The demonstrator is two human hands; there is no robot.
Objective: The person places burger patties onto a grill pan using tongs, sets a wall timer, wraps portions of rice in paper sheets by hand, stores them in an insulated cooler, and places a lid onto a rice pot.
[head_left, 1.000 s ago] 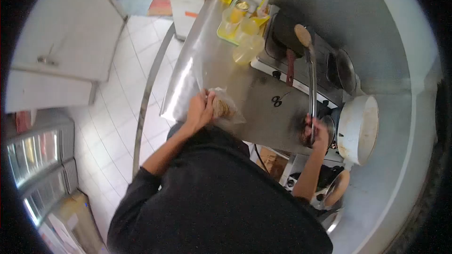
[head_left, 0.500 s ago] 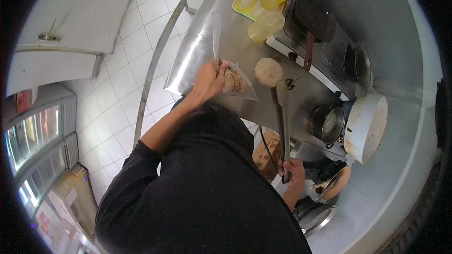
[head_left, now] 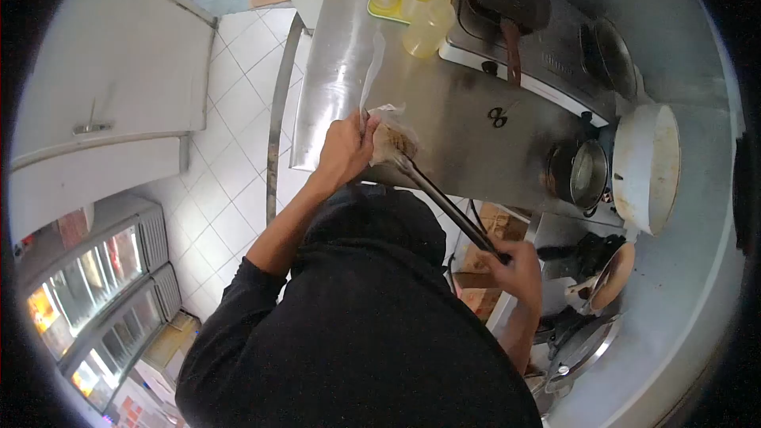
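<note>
At the steel counter's near edge, my left hand (head_left: 346, 150) is closed on a clear plastic bag (head_left: 387, 136) with brown crumbly food inside. My right hand (head_left: 514, 265) grips the end of a long dark-handled ladle (head_left: 452, 208). The ladle's head is at the bag and is hidden by the bag and its contents. Black scissors (head_left: 498, 116) lie on the counter to the right of the bag.
Yellow cups (head_left: 429, 28) stand on a tray at the back. A pan sits on the white stove (head_left: 523, 75). To the right are a small pot (head_left: 587, 173) and a large white pot (head_left: 634, 166). Lids (head_left: 587, 349) lie at lower right.
The ladle, raised and loaded with brown food earlier, has swung down and left to the bag. My right hand has moved with it. My left hand still holds the bag, and the view has shifted.
</note>
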